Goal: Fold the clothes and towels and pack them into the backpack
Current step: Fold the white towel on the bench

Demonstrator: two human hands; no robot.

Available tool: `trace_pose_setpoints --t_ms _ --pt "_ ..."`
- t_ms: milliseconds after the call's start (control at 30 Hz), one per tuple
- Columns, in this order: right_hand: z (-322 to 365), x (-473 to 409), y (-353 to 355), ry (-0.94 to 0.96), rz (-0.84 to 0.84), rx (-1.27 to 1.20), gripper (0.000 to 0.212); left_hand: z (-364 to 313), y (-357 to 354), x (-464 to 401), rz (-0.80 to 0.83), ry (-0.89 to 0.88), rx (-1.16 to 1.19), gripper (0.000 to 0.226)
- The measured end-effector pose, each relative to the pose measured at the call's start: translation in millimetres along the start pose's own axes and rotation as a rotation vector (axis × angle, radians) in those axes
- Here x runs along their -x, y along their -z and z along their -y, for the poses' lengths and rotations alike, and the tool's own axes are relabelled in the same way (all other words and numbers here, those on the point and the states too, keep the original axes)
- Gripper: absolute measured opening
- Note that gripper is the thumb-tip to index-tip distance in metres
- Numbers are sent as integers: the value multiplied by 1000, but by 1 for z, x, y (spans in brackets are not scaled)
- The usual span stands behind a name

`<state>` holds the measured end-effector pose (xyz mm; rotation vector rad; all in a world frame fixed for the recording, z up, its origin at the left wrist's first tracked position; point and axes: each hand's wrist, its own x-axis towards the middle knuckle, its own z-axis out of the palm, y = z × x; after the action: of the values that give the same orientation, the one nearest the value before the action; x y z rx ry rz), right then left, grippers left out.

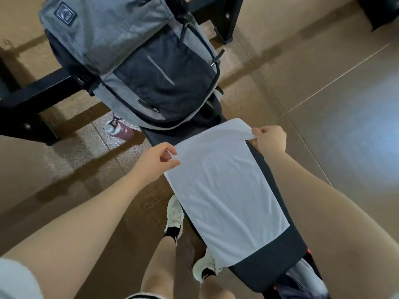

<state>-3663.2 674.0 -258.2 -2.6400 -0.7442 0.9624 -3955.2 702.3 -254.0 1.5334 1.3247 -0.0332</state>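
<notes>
Where the brown tiled floor [323,72] spreads out on all sides, glossy and streaked with light, black metal frames [32,91] crossing it upper left and at the top. Running down the middle, a narrow dark padded bench [287,251], long and slim, with floor open along both flanks. Standing at the bench's far end, a grey backpack [129,50] with a dark front panel, zips closed as far as can be seen, its base just short of the cloth. Spread flat along the bench, a white towel [226,190], its near end lying smooth, its long sides nearly matching the bench's edges, a strip of dark padding showing on the right. Left hand [157,158] pinching the far left corner between thumb and fingertips, remaining fingers curled in. Right hand [269,139] pinching the far right corner the same way, fingers tight, that corner lifted and drawn taut off the padding. Far edge of the towel raised slightly between the two grips, close to the backpack. Down at the near end of the bench, a bundle of grey and dark fabric [302,279], partly hidden. White sneakers [174,214] planted on the floor left of the bench. Beside the backpack on the floor, a maroon bottle [121,130] with a pale cap.
</notes>
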Motion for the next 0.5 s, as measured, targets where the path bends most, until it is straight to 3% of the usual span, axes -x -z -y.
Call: trace_pose_setpoints --t_ms 67,167,267,333,500 --pt "-26 8 -1 -48 6 -41 13 0 -20 5 52 -23 3 10" --pt "-73 18 0 -126 64 -144 36 -4 -57 18 166 -51 -53 9" --pt "-124 26 4 -238 61 -269 11 -15 -104 34 275 -71 -102 4" --pt "-158 31 7 -285 53 -335 22 -24 -133 48 341 -57 -80 10" --pt "-238 55 22 -279 91 -406 11 -51 -194 89 468 -43 -27 17"
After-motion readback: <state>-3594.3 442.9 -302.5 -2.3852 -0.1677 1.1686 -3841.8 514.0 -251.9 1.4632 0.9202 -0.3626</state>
